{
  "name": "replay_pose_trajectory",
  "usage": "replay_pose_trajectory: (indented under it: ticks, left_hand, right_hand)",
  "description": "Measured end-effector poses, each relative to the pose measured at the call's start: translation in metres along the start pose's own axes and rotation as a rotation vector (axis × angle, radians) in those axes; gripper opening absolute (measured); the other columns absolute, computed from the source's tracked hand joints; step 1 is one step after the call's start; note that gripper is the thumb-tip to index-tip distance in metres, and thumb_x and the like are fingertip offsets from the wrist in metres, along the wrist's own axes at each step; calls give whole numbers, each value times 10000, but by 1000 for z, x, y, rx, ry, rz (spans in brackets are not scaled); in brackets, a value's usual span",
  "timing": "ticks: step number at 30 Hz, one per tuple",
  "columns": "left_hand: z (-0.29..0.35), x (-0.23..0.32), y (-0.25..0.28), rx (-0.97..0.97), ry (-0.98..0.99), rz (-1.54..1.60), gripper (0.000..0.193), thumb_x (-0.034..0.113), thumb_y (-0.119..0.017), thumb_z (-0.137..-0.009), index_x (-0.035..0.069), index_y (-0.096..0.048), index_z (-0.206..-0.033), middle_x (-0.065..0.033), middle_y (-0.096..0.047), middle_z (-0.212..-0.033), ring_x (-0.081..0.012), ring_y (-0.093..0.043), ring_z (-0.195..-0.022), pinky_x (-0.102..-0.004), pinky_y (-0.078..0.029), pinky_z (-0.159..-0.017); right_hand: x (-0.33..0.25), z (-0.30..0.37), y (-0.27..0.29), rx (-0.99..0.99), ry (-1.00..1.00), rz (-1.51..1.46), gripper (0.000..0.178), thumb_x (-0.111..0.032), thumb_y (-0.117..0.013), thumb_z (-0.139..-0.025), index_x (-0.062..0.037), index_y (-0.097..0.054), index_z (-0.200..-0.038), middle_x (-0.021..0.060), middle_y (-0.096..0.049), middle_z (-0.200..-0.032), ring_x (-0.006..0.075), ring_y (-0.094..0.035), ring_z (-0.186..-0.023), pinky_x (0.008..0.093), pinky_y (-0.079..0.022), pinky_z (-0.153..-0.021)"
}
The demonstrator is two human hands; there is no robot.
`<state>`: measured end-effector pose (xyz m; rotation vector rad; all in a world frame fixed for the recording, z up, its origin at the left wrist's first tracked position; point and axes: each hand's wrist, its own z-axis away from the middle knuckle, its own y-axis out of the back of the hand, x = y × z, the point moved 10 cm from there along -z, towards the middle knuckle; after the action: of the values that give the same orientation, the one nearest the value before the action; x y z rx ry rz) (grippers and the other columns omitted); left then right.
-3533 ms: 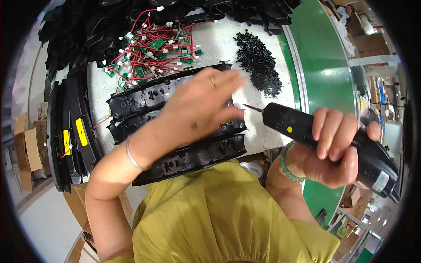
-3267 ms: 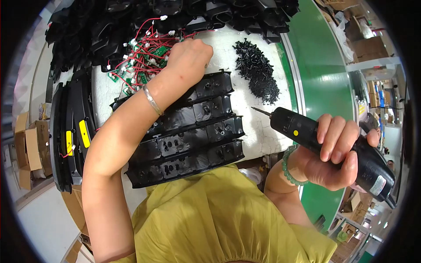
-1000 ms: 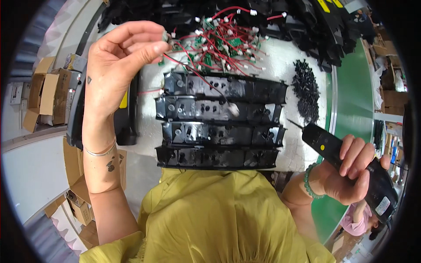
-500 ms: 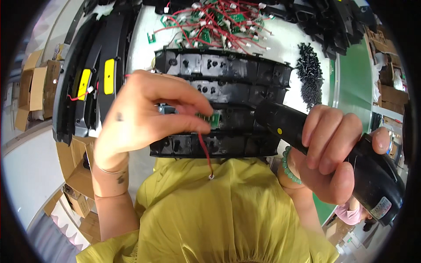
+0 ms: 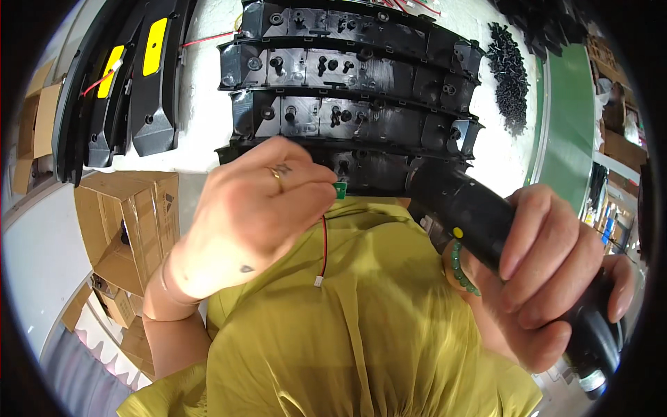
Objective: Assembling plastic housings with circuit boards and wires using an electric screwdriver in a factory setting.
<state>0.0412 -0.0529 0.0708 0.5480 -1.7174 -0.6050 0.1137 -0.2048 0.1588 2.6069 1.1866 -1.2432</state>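
My left hand [image 5: 257, 205] is closed in a pinch on a small green circuit board [image 5: 340, 190]; most of the board is hidden by the fingers. From it a thin red and black cable [image 5: 325, 243] hangs down over my clothing, ending in a white plug [image 5: 318, 281]. My right hand [image 5: 556, 264] wraps round a black power screwdriver [image 5: 465, 208], whose front end points left toward the nearest black plastic housing [image 5: 379, 170]. Its tip is not visible. Several such long housings [image 5: 389, 118] lie in rows in front of me, with posts inside them.
Black screws [image 5: 508, 80] form a long pile at the right. Black covers with yellow labels [image 5: 154, 48] stand at the left. More black parts [image 5: 549, 24] are heaped at the far right. Open cardboard boxes [image 5: 139, 215] sit at the lower left.
The view has shifted, so the housings appear higher and the wire heap is mostly out of sight. My left hand with the board is now over the nearest housing. The screwdriver stays in my right hand.
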Motion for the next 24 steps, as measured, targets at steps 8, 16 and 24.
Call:
replay_pose_trajectory:
  ticks: [8, 16, 24]
  left_hand:
    - [15, 0, -24, 103, -107, -149, 236, 24, -625, -620, -3, -616, -854, -96, -656, -929, -269, -613, -907, -331, -542, -685]
    - [20, -3, -24, 160, -125, -154, 261, 33, -616, -617, -5, -609, -875, -101, -651, -950, -266, -624, -952, -325, -549, -689]
    - [16, -7, -29, 118, -128, -137, 236, 12, -619, -639, -12, -604, -873, -110, -649, -960, -269, -626, -946, -321, -548, -679]
  right_hand:
    - [3, 20, -28, -181, -30, 16, 426, -176, -713, -809, -166, -486, -1169, -58, -548, -620, 45, -495, -465, 175, -445, -501]
    - [12, 21, -40, -274, -89, 0, 432, -180, -711, -823, -162, -469, -1181, -48, -549, -621, 50, -501, -461, 176, -441, -484]
    - [14, 20, -41, -261, -110, 29, 425, -173, -705, -827, -168, -472, -1181, -49, -544, -618, 45, -503, -457, 175, -445, -486]
